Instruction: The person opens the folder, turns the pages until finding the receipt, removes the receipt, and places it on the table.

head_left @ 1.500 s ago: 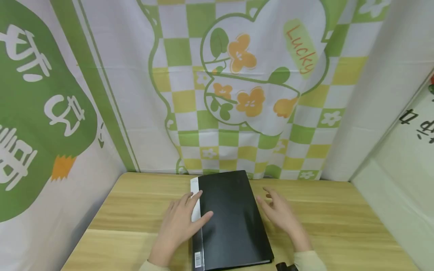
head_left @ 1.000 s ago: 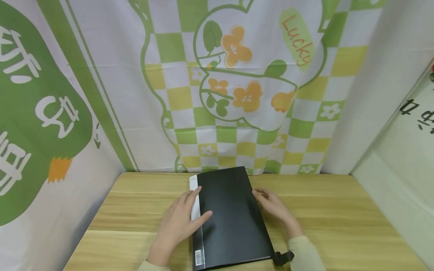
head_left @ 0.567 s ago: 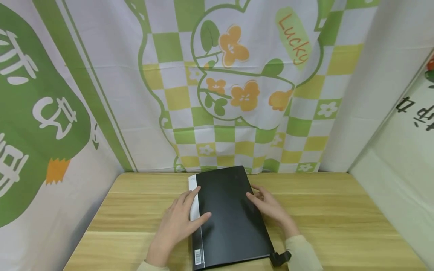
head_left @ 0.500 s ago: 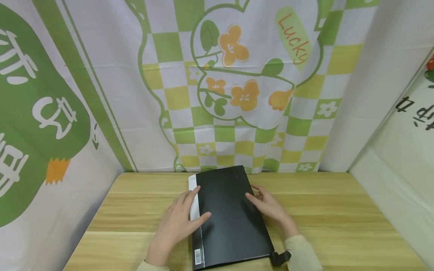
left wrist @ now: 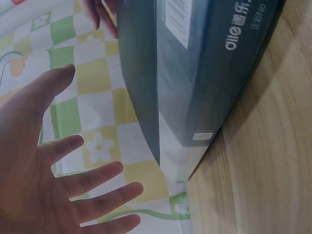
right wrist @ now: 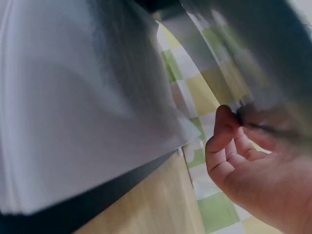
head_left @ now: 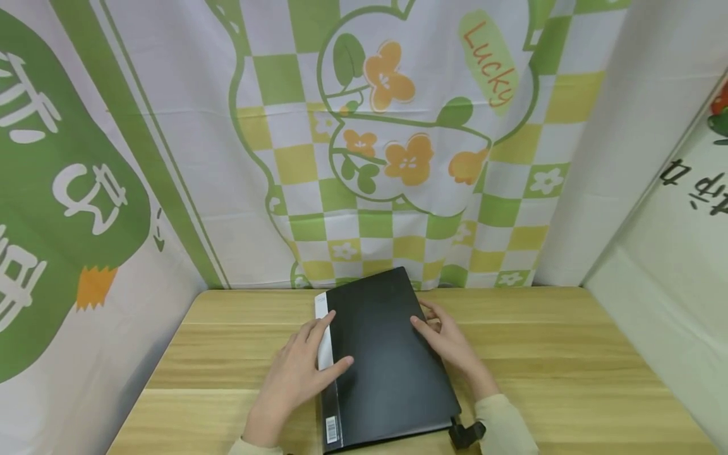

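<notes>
Right fingers (right wrist: 222,142) pinch the black cover (head_left: 389,354), raised above seemingly pale sheets (right wrist: 78,126).

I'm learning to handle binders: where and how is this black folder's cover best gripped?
Likely by its free long edge, from the person's right, thumb above and fingers beneath: the cover is raised off the sheets on that side, opposite the spine, and the right hand pinches it there.
</notes>
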Demonstrator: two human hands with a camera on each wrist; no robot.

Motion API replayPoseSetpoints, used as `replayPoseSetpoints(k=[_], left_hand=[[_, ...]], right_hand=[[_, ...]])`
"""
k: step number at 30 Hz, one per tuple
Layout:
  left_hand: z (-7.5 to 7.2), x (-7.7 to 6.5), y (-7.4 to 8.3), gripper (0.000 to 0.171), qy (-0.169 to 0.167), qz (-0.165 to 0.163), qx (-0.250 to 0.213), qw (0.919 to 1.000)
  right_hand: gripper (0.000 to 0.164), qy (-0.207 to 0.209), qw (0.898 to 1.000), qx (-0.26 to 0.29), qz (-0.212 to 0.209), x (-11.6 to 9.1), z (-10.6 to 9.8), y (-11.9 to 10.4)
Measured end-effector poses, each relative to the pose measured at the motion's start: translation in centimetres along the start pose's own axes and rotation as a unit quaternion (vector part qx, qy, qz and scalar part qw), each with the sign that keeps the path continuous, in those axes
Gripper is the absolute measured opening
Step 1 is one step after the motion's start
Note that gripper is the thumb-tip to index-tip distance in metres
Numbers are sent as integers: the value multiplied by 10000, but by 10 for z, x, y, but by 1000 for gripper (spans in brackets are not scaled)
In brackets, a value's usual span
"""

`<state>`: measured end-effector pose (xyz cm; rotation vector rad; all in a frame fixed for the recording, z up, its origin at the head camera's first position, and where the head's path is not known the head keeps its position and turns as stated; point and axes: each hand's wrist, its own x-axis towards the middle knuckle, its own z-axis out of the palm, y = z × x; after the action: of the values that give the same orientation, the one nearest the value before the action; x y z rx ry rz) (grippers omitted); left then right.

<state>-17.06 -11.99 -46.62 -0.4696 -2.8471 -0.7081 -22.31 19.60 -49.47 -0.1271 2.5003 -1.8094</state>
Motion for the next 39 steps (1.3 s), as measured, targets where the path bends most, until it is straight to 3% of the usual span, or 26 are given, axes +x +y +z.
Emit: replayPoseSetpoints(k=[6,14,17,22,25,29,35,39], left_hand=[[-1,0,0,89,17,47,20,10000],[-2,0,4,88,79,73,-51,9999],[-1,0,6,84,254,159,-251,9992],[-2,2,13,79,797,527,-501,9942],[-4,5,18,78,1135,890,-623,9876],[-8,8,28,76,1329,1190,-738,9812],[-18,11,47,70,1137,1170,-946,9821],[-23,11,59,67,1135,1738,-1072,9723]], right_hand=[[60,-85,9980,539,-317,-2,3,-12],[54,24,9963,765,-386,-3,9,-27],[55,-169,9912,1250,-410,-4,10,-34],[67,-874,9650,2439,-419,-7,14,-46],[73,-1079,9552,2713,-487,-10,17,-54],[74,-1126,9508,2831,-567,-16,24,-67],[68,-1120,9511,2766,-797,-24,41,-80],[67,-1262,9475,2764,-997,-31,51,-84]])
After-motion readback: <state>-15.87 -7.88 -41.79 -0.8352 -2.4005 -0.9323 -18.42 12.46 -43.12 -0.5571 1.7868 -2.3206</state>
